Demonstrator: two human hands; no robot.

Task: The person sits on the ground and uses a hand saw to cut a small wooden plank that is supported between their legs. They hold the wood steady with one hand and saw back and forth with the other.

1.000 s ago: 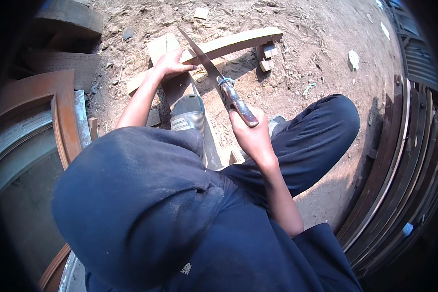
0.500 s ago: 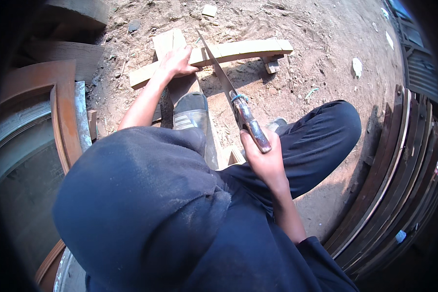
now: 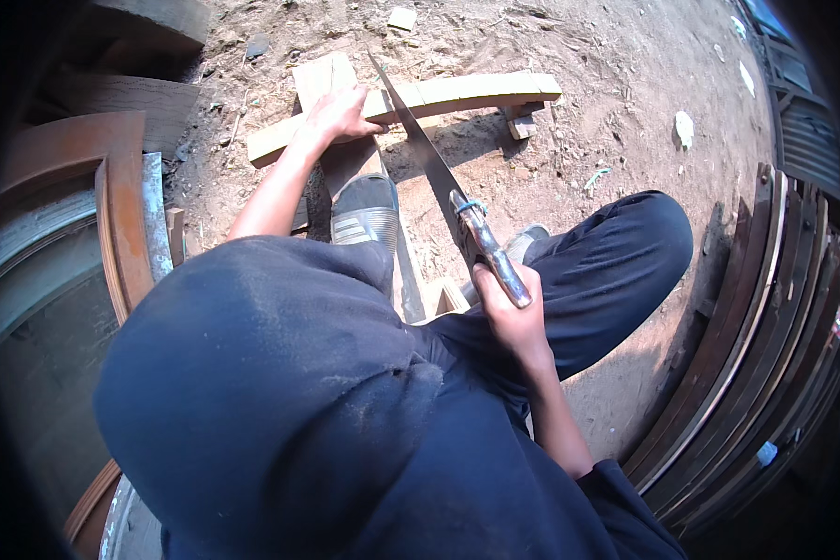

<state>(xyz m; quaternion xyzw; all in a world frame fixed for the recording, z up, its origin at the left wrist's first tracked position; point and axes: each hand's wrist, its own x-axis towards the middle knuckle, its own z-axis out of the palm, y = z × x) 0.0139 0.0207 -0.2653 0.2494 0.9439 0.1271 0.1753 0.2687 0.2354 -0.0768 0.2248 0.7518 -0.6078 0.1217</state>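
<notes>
My right hand (image 3: 518, 317) is wrapped around the worn handle of a handsaw (image 3: 424, 147), which has blue cord tied where blade and handle meet. The blade points up and away, its far part crossing a pale wooden beam (image 3: 481, 91). Left of the blade, my left hand (image 3: 334, 118) grips that beam, thumb on the near side. Beneath the beam's left part lies a wooden plank (image 3: 323, 75), running toward me. My shoe (image 3: 364, 207) presses on this plank close to my left hand. A small wood block (image 3: 521, 126) sits under the beam's right end.
On the left lean a brown wooden frame (image 3: 121, 215) and thick dark timbers (image 3: 126, 103). Long dark boards (image 3: 742, 336) are stacked along the right. A small wood offcut (image 3: 402, 19) and white scraps (image 3: 684, 129) lie on the dirt ground. My bent right knee (image 3: 649, 233) is beside the saw.
My right hand has drawn the saw slightly back toward me and to the right. My left hand stays on the beam, which looks unmoved.
</notes>
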